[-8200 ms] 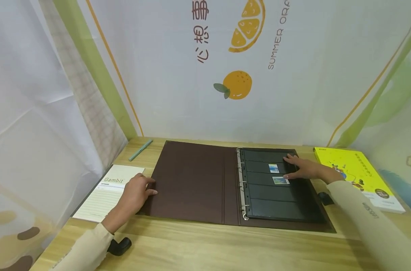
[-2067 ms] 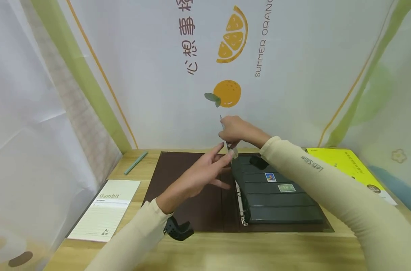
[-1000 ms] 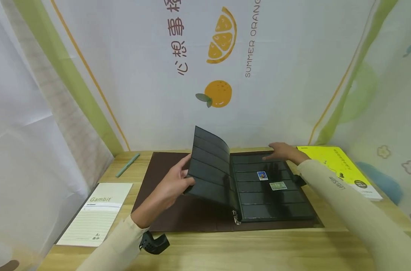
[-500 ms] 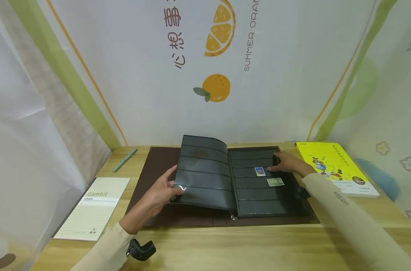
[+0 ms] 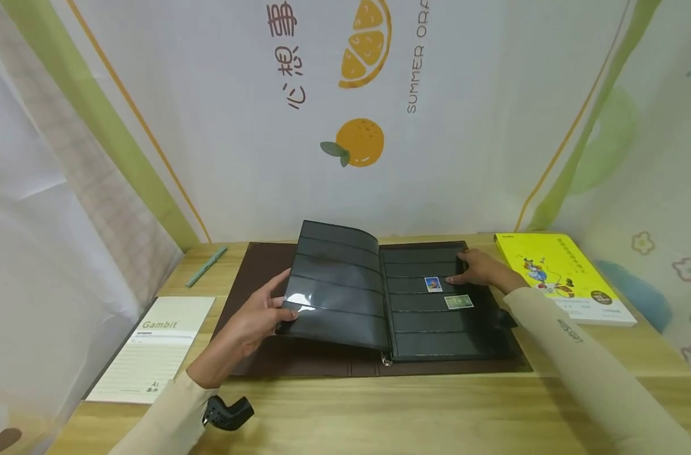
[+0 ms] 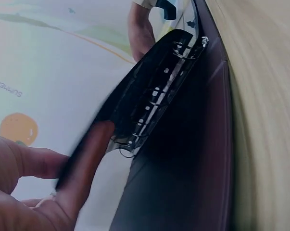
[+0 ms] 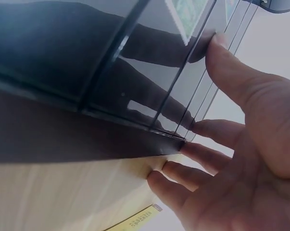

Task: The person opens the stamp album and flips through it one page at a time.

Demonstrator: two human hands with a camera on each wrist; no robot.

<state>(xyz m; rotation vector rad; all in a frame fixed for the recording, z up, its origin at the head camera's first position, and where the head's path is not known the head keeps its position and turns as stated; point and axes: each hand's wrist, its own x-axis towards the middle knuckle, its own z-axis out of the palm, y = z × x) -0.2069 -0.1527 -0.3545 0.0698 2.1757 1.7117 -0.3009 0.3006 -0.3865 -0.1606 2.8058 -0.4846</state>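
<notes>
The left hand (image 5: 258, 314) grips the lifted black page (image 5: 334, 284), part-turned and not yet flat. The right hand (image 5: 480, 270), fingers straight, presses the stamp page (image 5: 436, 328).

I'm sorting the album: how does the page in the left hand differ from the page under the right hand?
The lifted page, gripped at its edge by the left hand, curves above the brown cover and shows no stamps. The flat page lies under the right hand and holds two stamps. Both are black, with horizontal strip pockets.
</notes>
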